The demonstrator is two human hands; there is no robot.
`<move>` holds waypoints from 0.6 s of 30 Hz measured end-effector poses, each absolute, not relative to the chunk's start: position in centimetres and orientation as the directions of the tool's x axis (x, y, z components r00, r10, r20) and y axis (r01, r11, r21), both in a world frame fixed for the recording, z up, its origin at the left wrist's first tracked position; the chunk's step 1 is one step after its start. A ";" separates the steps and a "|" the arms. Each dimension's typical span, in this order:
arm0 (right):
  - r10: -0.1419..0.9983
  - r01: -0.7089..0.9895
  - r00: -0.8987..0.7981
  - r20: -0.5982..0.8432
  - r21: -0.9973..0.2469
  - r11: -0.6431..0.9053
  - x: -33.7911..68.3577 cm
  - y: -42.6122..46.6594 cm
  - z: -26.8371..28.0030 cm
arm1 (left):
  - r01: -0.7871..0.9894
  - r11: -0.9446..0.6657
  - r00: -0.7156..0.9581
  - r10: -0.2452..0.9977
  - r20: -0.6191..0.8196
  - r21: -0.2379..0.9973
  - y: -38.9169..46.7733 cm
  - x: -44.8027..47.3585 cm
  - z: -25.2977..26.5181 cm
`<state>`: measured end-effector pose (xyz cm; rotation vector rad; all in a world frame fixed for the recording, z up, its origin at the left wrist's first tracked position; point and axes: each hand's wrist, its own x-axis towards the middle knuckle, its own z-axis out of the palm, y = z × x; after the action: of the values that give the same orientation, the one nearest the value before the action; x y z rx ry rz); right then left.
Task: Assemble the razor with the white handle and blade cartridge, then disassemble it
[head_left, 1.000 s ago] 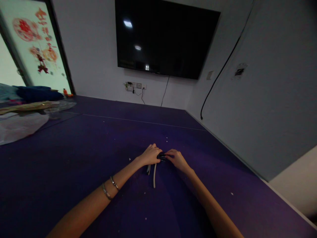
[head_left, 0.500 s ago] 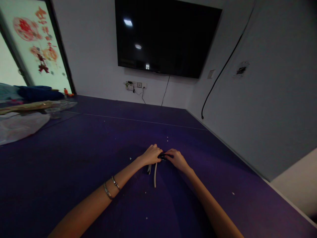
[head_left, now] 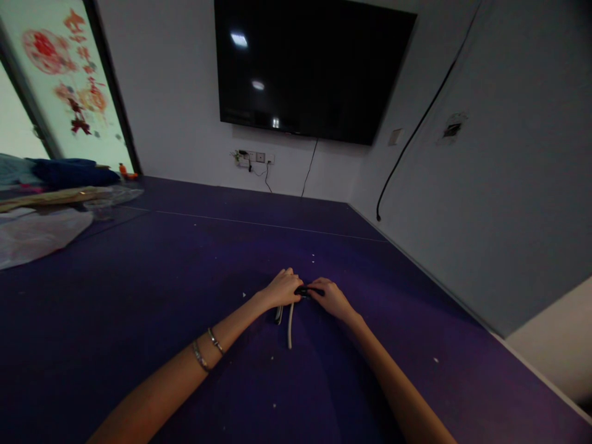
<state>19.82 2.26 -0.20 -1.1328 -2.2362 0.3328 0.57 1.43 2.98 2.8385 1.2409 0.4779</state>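
Observation:
My left hand (head_left: 283, 288) is closed, knuckles up, over a small black thing (head_left: 303, 290) low above or on the purple surface. From the other side my right hand (head_left: 332, 297) pinches the same black thing between thumb and fingers. Its exact kind is too small and too covered to make out. Below my left hand a pale, cord-like strip (head_left: 290, 330) comes out toward me. Beside it on the left is a shorter black-and-white end (head_left: 279, 316). Whether these pieces join the black thing is hidden under my fingers.
Small white scraps (head_left: 244, 295) are scattered over the purple surface (head_left: 185, 296). At the far left lie a clear plastic bag (head_left: 41, 237) and dark blue cloth (head_left: 71, 172). A television (head_left: 314, 68) hangs on the far wall, and a black cable (head_left: 416, 126) dangles at the right wall.
Both hands stay almost in place on the black thing. A little more of it shows between them now, and the view has shifted very slightly.

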 end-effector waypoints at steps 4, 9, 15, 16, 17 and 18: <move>0.796 0.645 -0.442 0.414 -0.469 0.603 19.8 2.2 -0.2 | 0.717 -0.688 0.641 0.715 0.278 0.116 1.6 0.5 2.8; 0.795 0.629 -0.441 0.416 -0.489 0.605 19.6 2.2 -0.1 | 0.714 -0.693 0.648 0.708 0.281 0.098 1.6 0.5 2.7; 0.802 0.622 -0.415 0.429 -0.509 0.595 19.5 2.3 -0.1 | 0.718 -0.691 0.647 0.709 0.279 0.090 1.4 0.6 2.9; 0.804 0.624 -0.413 0.427 -0.511 0.592 19.5 2.3 -0.1 | 0.719 -0.690 0.649 0.710 0.275 0.085 1.4 0.6 2.9; 0.808 0.628 -0.411 0.422 -0.511 0.587 19.4 2.3 -0.1 | 0.721 -0.688 0.650 0.712 0.268 0.080 1.4 0.6 3.0; 0.813 0.635 -0.408 0.415 -0.511 0.579 19.4 2.2 -0.1 | 0.723 -0.686 0.650 0.714 0.261 0.076 1.4 0.6 3.0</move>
<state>19.37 2.24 -0.14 -1.1481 -2.1713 0.3607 0.61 1.41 2.99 2.8849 1.2571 0.4319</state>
